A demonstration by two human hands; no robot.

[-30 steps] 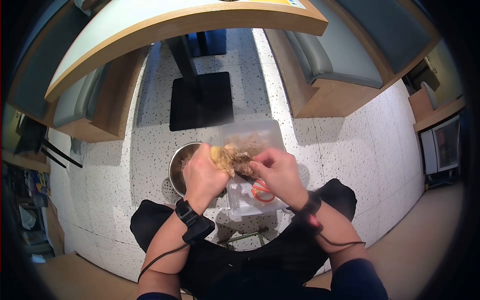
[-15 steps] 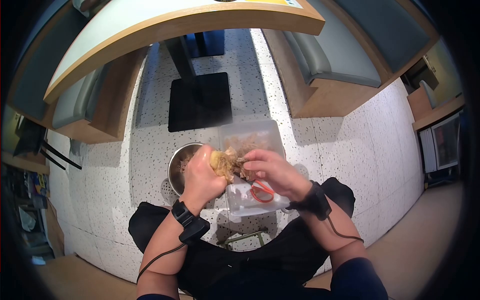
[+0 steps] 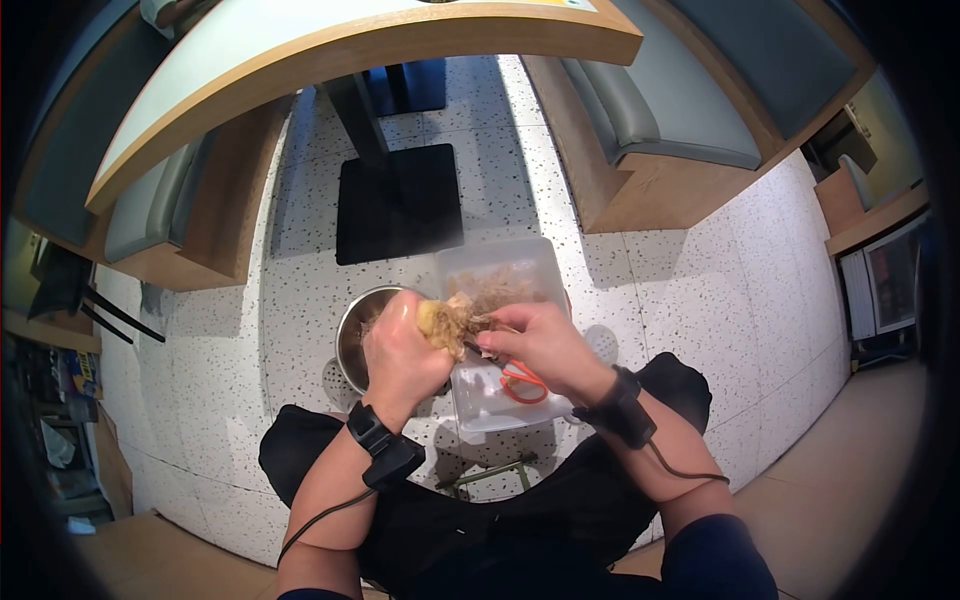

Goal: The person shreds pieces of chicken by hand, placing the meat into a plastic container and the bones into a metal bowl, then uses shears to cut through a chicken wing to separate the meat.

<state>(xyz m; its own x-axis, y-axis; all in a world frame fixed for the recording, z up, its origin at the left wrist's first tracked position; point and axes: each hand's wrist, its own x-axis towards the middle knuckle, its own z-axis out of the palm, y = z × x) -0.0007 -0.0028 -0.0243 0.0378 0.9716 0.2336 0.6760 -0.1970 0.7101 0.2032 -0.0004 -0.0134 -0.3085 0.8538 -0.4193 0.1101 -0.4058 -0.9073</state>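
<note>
My left hand (image 3: pixel 405 345) is wrapped round a chunk of chicken (image 3: pixel 449 325), with yellowish skin and torn brown meat showing on its right side. The fingers of my right hand (image 3: pixel 540 345) are closed in a pinch on the ragged right edge of that chunk. Below both hands lies a translucent plastic tub (image 3: pixel 550 262) with shredded meat (image 3: pixel 492 287) in its far part. Orange-handled scissors (image 3: pixel 523 383) rest in the near part, their blades partly hidden. A steel bowl (image 3: pixel 349 345), partly covered by my left hand, stands to the left.
Ahead is a wood-edged table (image 3: pixel 400 42) on a black base plate (image 3: pixel 400 205). Grey padded benches (image 3: pixel 690 110) flank it. My knees are on either side of the tub, on the speckled tile floor (image 3: pixel 690 300). Part of another person (image 3: pixel 165 14) shows at the upper left.
The fingers of my right hand have closed in more tightly on the chicken's right edge. My left hand keeps its hold almost in place.
</note>
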